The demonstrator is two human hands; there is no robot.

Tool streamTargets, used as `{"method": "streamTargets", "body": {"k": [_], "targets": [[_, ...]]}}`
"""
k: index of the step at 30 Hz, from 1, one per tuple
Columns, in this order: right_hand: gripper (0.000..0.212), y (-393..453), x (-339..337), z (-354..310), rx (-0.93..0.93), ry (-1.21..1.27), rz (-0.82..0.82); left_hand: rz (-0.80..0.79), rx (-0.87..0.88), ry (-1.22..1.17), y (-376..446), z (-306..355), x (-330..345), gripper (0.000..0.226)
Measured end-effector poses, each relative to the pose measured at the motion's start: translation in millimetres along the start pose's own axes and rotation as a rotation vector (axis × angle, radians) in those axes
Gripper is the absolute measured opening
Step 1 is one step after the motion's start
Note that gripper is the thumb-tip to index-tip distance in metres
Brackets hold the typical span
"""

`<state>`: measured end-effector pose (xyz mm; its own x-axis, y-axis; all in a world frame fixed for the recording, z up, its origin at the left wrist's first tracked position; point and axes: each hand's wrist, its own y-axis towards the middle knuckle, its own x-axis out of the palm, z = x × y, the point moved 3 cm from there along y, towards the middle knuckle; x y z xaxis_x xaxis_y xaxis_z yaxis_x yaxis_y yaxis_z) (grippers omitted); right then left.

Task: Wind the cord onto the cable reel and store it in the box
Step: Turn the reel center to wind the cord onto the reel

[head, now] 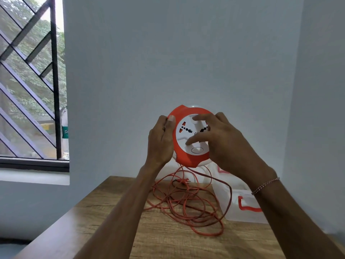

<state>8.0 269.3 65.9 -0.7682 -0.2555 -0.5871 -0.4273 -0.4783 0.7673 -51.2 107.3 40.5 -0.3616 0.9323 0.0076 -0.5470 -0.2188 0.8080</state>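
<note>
I hold a round orange and white cable reel (186, 157) upright above the table, its socket face toward me. My left hand (161, 141) grips its left rim, thumb on the front. My right hand (222, 141) lies over the white face, fingers spread around its centre. The orange cord (186, 202) hangs from the reel's bottom and lies in loose tangled loops on the wooden table (104, 230), with its plug (183, 181) near the back. A clear plastic box (242, 212) with orange clips sits at the right behind the cord, partly hidden by my right forearm.
The table stands in a corner of pale walls. A window with a dark diagonal grille (31, 86) is at the left, its sill above the table's level.
</note>
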Motion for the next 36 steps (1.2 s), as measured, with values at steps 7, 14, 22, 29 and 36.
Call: {"method": "streamTargets", "body": {"k": [7,14,22,29,36], "targets": [[0.063,-2,1,-11,0.012,-0.176,-0.049,-0.009,0.026,0.008,-1,2,1,0.033],[0.057,-7,7,-2,0.066,-0.16,0.083,-0.022,0.02,-0.002,-1,-1,1,0.027],[0.066,-3,8,3,0.249,0.018,0.228,-0.01,0.033,0.008,-2,1,3,0.037],[0.026,-4,-4,5,0.117,0.02,0.305,0.002,0.011,0.01,-2,1,2,0.038],[0.054,-3,1,-1,0.021,0.003,0.026,0.023,0.024,0.022,-3,7,0,0.039]]}}
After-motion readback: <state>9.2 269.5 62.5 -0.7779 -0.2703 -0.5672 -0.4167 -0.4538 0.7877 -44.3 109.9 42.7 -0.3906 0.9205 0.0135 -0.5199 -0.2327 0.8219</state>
